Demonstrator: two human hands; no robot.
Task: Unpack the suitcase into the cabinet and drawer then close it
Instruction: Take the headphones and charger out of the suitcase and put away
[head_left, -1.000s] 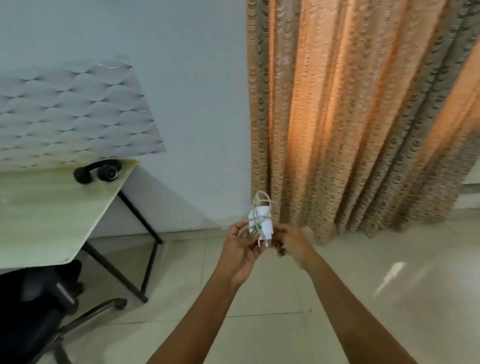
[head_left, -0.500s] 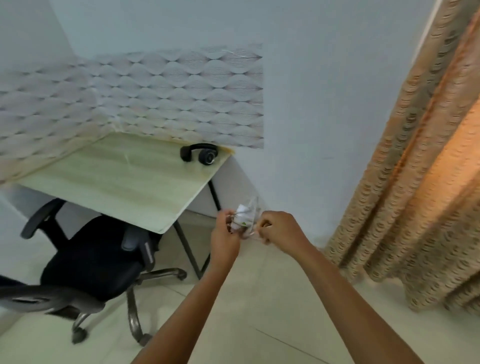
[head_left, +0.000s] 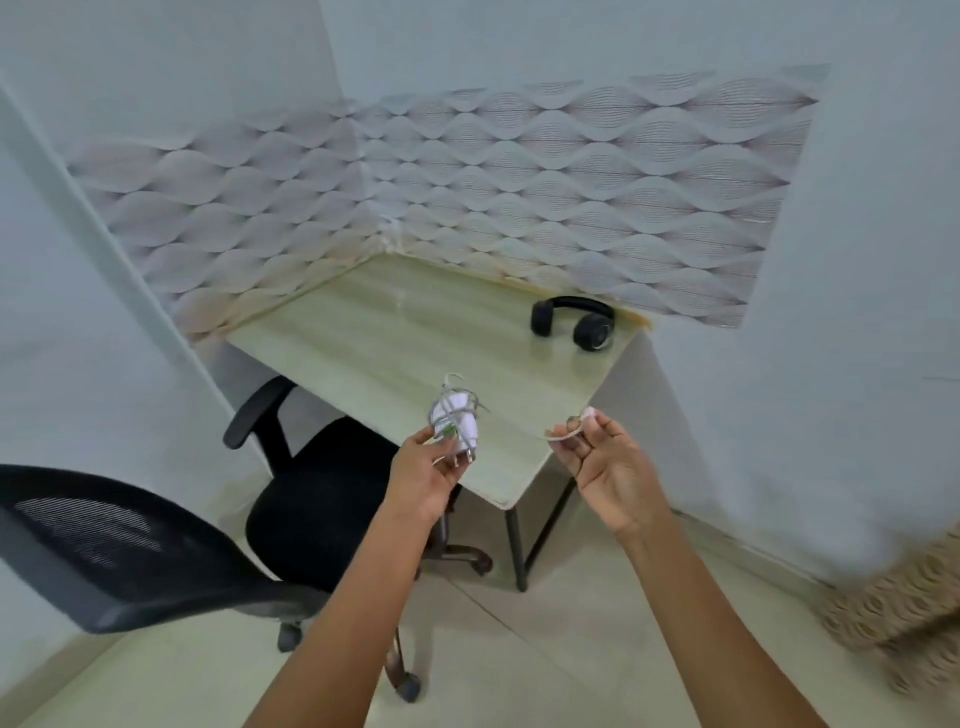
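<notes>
My left hand (head_left: 423, 475) holds a white charger (head_left: 457, 421) with its cable wound around it, plug pins pointing down. My right hand (head_left: 602, 462) pinches the free end of the white cable (head_left: 569, 428), pulled out to the right of the charger. Both hands hover over the near corner of a light wooden desk (head_left: 415, 338). Black headphones (head_left: 574, 322) lie at the desk's far right corner. No suitcase, cabinet or drawer is in view.
A black office chair (head_left: 322, 499) stands partly under the desk, its mesh backrest (head_left: 93, 545) at my lower left. Patterned wallpaper lines the corner walls behind the desk. A patterned curtain (head_left: 893, 608) hangs at the lower right. The floor is pale tile.
My view has swung left from the curtain to the desk. My hands, joined at the charger before, have moved apart, and the right hand has drawn the cable end out to the right.
</notes>
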